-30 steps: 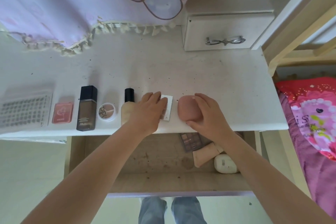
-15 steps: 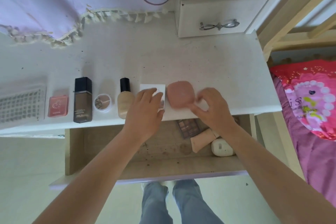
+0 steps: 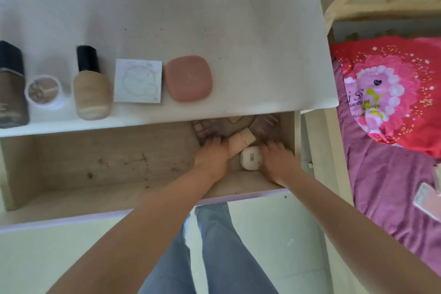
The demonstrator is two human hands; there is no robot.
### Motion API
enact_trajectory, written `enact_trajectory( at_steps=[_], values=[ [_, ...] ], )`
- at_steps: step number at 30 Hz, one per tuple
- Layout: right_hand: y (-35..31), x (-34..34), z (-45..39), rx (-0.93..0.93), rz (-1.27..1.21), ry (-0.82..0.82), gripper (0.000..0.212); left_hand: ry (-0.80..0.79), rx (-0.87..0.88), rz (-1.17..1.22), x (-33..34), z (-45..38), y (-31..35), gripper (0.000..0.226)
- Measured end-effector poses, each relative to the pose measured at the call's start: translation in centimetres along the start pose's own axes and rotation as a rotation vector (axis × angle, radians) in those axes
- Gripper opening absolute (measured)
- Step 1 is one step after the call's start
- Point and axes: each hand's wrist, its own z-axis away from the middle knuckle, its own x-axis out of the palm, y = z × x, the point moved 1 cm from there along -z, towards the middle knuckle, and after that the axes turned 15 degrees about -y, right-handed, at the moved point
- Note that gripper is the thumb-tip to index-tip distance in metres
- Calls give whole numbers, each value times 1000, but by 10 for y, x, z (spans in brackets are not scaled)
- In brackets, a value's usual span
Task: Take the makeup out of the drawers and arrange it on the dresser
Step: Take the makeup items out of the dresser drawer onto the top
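Along the dresser [image 3: 238,31] front edge, bottles left of two compacts [image 3: 188,78]; the drawer's [image 3: 95,188] right end holds palettes

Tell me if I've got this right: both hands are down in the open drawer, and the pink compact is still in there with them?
Not quite. Both hands, left hand and right hand, are in the open drawer, but the pink compact lies on the dresser top, beside the white square case. The head view shows it.
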Motion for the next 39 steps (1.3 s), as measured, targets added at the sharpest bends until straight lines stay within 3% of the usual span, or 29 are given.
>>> enact_trajectory(
  at_steps=[3,6,13,17,20,22,27,31,35,39],
  values=[
    [3,3,-13,-37,-19,-31,56,66,-52,-24,-2,-12,17,44],
    [7,2,-18,-25,-83,-31,54,52,-101,-23,-2,-20,21,37],
    [20,-1,12,-184,-271,-21,44,-55,39,186,-7,13,4,30],
    [26,-29,60,-322,-670,196,31,76,92,400,-29,65,-6,27],
    [30,-63,83,-382,-1098,372,49,252,114,523,-61,94,-5,25],
    [33,-86,83,-464,-1256,452,53,350,125,595,-83,99,0,26],
    [35,-135,64,-436,-1095,616,28,460,116,710,-121,84,18,41],
    [39,-164,41,-447,-989,436,20,491,22,729,-126,66,28,43],
    [41,-182,25,-374,-736,360,36,503,-31,660,-121,62,31,43],
    [42,-188,18,-367,-707,303,41,527,-40,556,-118,65,38,47]
  ],
)
